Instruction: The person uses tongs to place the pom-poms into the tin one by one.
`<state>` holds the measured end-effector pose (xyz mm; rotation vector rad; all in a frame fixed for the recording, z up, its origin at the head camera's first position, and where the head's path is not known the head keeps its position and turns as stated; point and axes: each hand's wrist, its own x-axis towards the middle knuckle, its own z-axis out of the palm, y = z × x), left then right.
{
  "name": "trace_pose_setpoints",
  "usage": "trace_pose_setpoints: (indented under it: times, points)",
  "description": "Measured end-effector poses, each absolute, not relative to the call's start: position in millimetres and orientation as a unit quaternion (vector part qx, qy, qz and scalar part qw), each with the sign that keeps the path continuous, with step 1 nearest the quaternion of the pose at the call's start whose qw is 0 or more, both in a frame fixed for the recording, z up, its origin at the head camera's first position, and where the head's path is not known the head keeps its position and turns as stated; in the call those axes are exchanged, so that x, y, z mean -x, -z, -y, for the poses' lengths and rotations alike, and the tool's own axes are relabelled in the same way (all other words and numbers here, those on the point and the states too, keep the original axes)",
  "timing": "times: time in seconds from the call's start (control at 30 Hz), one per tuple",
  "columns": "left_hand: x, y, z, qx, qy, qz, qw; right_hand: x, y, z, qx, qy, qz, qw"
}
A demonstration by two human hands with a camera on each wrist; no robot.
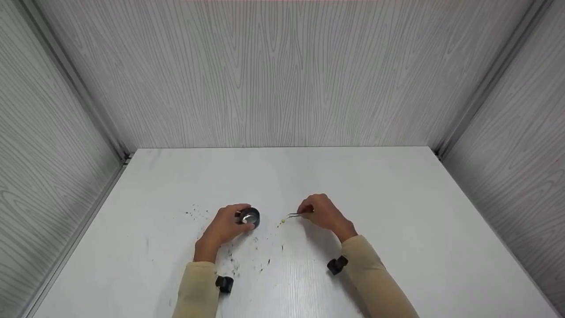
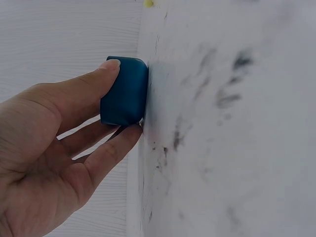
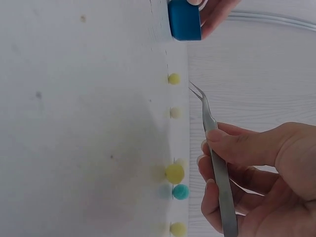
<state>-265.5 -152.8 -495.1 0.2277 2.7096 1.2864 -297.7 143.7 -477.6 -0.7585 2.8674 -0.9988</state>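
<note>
Metal tweezers (image 1: 295, 214) — crosswise, tips left

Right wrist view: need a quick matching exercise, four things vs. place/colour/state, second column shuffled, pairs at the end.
Things
1. Tweezers
2. Cup
3. Turquoise ball
4. Lowest ball

Place, colour or state
A. Yellow, near the picture's bottom edge
B. Blue, held by the left hand at the picture's top edge
C. Just below the largest yellow ball in the picture
D. Metal, tips slightly apart, gripped by the right hand

Pairs: 1-D, 2-B, 3-C, 4-A
</note>
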Motion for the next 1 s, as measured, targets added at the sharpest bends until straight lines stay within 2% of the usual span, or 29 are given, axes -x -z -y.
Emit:
trace_pose_setpoints:
  times: [0.33,1.0]
  points:
    - [263.2,496.6,153.3,-0.087,-0.431,-0.897,0.055,297.3,481.3,-141.8,0.229,0.322,-0.918,0.02]
    - [263.3,494.8,152.7,-0.085,-0.433,-0.896,0.056,296.4,487.7,-133.7,0.239,0.319,-0.917,0.005]
